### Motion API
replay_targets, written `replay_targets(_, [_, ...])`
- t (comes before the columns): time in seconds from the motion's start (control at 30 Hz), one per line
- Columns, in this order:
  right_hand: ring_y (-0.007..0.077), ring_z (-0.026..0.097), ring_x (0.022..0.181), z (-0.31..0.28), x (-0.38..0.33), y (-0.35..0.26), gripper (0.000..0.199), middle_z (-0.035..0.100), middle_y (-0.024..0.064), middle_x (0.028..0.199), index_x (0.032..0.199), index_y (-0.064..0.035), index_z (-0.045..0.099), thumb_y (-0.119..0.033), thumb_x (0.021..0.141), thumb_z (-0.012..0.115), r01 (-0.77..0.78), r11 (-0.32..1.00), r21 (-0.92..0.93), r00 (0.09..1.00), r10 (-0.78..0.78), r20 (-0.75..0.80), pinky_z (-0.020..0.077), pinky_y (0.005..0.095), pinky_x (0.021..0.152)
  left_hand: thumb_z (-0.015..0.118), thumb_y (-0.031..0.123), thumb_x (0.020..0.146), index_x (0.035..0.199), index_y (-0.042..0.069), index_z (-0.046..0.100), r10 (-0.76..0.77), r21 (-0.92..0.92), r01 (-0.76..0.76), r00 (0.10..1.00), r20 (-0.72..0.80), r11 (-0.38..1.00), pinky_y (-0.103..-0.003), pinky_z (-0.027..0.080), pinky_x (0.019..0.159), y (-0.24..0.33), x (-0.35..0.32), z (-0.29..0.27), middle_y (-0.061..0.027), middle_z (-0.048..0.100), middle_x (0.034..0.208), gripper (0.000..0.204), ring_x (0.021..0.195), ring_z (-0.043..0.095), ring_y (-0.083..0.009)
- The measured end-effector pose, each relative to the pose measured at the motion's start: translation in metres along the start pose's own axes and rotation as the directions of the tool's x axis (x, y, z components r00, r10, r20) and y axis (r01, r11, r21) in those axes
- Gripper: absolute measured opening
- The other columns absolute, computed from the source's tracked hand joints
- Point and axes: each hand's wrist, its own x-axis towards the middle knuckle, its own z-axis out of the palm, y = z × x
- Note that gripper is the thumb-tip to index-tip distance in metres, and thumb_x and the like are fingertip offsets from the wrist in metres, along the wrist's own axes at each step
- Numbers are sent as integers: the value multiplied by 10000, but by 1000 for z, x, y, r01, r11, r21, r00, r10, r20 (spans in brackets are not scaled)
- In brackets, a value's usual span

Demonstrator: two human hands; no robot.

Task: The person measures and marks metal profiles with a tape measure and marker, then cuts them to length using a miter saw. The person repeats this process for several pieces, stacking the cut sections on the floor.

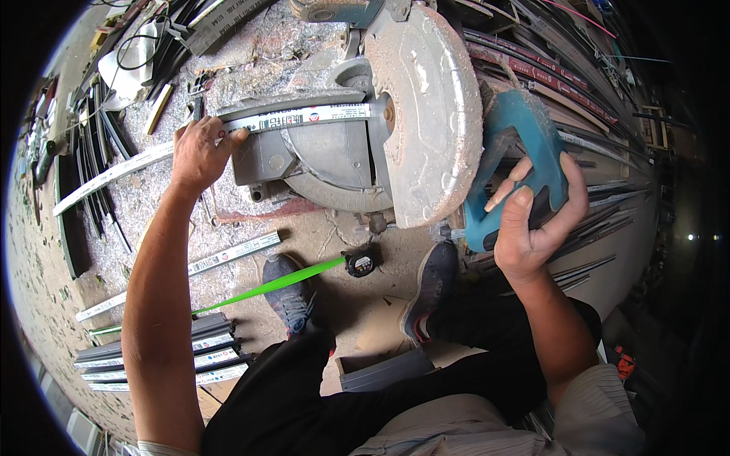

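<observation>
My left hand point(199, 154) is closed on a long, narrow profile strip point(319, 114) covered in white printed film. The strip lies across the base point(331, 156) of a miter saw, along its fence, and its right end reaches the dusty round blade guard point(430, 121). To the left it runs well past my hand. My right hand point(532, 228) is wrapped round the teal D-shaped handle point(532, 121) of the saw. The guard hides the blade, so I cannot tell whether it turns.
A black tape measure point(360, 263) lies between my shoes with its green blade point(285, 283) drawn out leftward. Another white strip point(228, 254) and stacked dark profiles point(217, 342) lie nearer me. Many long profiles point(547, 72) crowd the right side. A grey channel piece point(384, 370) sits below my legs.
</observation>
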Motion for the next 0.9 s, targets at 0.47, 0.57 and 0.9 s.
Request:
replay_targets(0.47, [163, 583, 699, 6, -22, 11, 553, 594, 185, 1063, 1515, -14, 236, -86, 1075, 564, 67, 992, -103, 998, -64, 28, 562, 326, 639, 631, 584, 1004, 946, 41, 679, -10, -15, 11, 1000, 29, 1000, -498, 380, 1000, 3, 0, -4, -141, 676, 982, 548, 1036, 622, -350])
replay_targets(0.57, [176, 591, 702, 6, -24, 12, 552, 586, 196, 1081, 1523, -15, 225, -108, 1089, 554, 81, 989, -122, 996, -76, 45, 576, 353, 631, 632, 588, 1007, 939, 42, 688, -19, -6, 19, 999, 47, 1000, -497, 378, 1002, 3, 1, -4, -141, 683, 984, 552, 1043, 628, -348])
replay_targets(0.9, [119, 611, 743, -9, 46, -25, 614, 632, 144, 1112, 1602, -11, 258, -184, 1101, 569, -182, 980, -82, 983, 179, -40, 564, 271, 622, 600, 635, 1005, 1039, 39, 724, -23, -41, 26, 998, 66, 999, -516, 371, 1070, -3, -2, -5, -172, 716, 1064, 609, 1123, 636, -364])
